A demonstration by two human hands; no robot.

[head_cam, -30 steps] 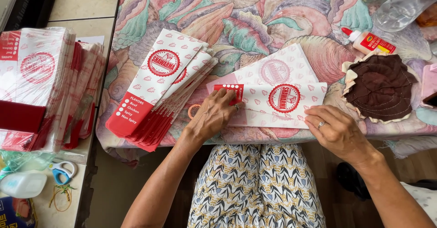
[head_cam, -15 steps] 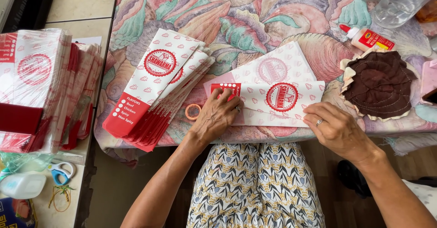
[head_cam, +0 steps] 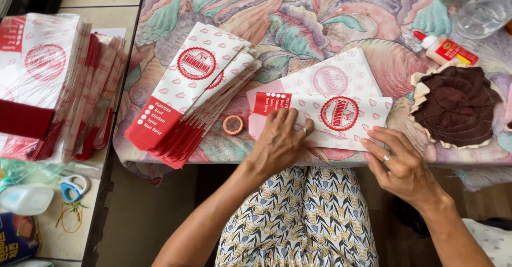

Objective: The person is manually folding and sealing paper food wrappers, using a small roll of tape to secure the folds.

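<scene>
A white paper sheet with red printed circles (head_cam: 341, 94) lies flat near the table's front edge, its near part folded over. My left hand (head_cam: 280, 142) presses palm-down on the fold's left half, fingers spread toward the red band. At the sheet's near right corner my right hand (head_cam: 397, 160) rests with its fingertips on the paper edge. Left of the sheet lies a fanned pile of finished red and white paper bags (head_cam: 194, 88). A small orange tape ring (head_cam: 233, 124) sits between the pile and my left hand.
A wrapped bundle of flat sheets (head_cam: 48, 80) is on a side surface at left, with scissors (head_cam: 72, 186) and a white bottle (head_cam: 26, 199) below it. A glue bottle (head_cam: 445, 49), a brown cloth pad (head_cam: 456, 107) and a clear plastic bottle (head_cam: 482, 11) are at right.
The near part of the sheet has been folded over toward the far side. My left hand has slid onto the fold and my right hand has moved to its near right edge.
</scene>
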